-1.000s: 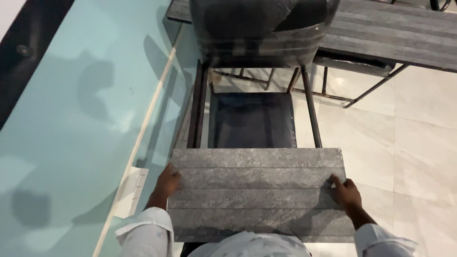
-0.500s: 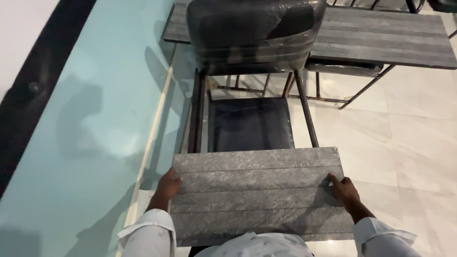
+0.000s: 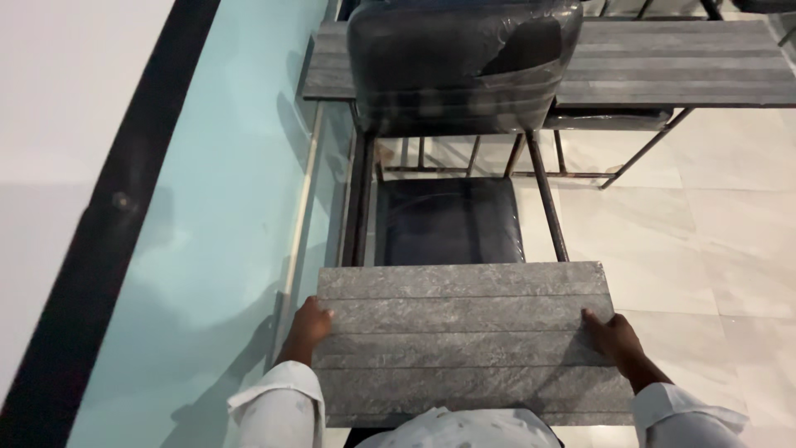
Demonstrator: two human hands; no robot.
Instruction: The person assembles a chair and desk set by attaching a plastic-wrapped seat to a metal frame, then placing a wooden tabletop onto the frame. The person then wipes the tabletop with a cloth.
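A grey grooved rectangular table top [image 3: 468,340] lies flat right in front of me. My left hand [image 3: 309,328] grips its left edge, fingers curled over onto the top. My right hand [image 3: 611,336] grips the right edge the same way. Both arms wear white sleeves. Just beyond the table top stands a black padded chair [image 3: 448,220] on a dark metal frame, its seat facing me and its backrest [image 3: 464,62] wrapped in clear plastic.
A pale green glass wall [image 3: 232,216] with a black band runs along the left. Behind the chair stands another grey grooved table [image 3: 663,62] on thin metal legs. The floor [image 3: 705,241] is light marble tile.
The view has tilted up a little, so the chair and far table sit lower in frame. My hands keep the same hold on the table top.
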